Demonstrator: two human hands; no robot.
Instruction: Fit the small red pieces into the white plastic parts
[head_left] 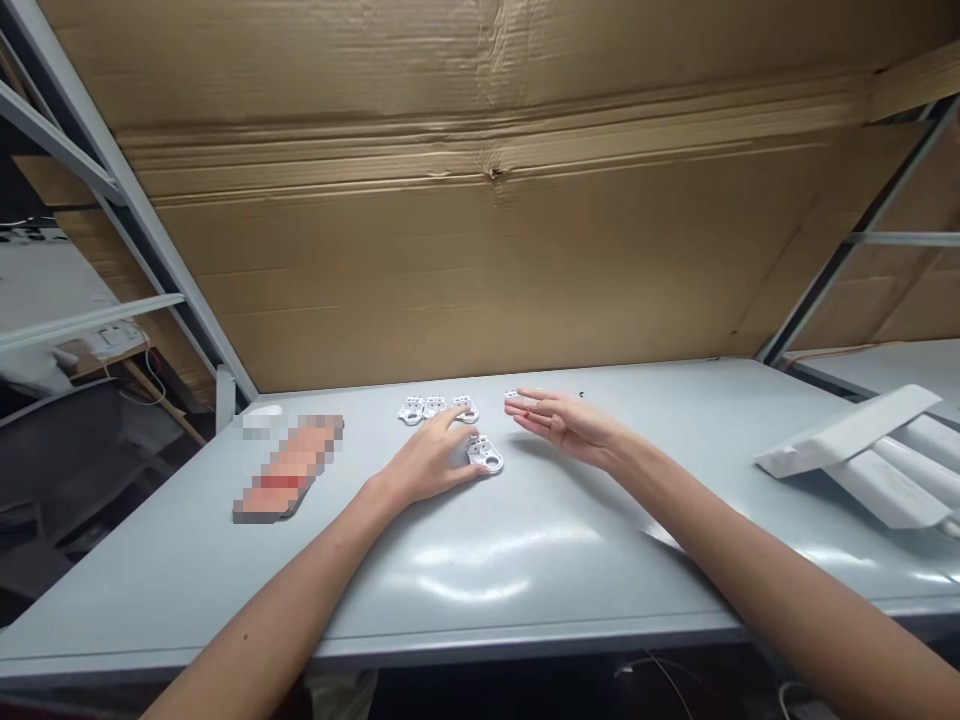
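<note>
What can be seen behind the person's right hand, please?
Behind the right hand, a bit of a white part shows, then grey table and cardboard. The hand covers the rest of the part, so its full shape is hidden.

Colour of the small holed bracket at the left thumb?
White: the bracket by the left hand shows best in the head view, the only one.

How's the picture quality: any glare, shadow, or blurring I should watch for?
Head view: bright glare streaks the tabletop toward its near edge.
Head view: soft shadow lies beneath the right hand.
Head view: mosaic blocks hide detail on the reddish item at left.
Head view: the left hand looks reasonably sharp.
</note>
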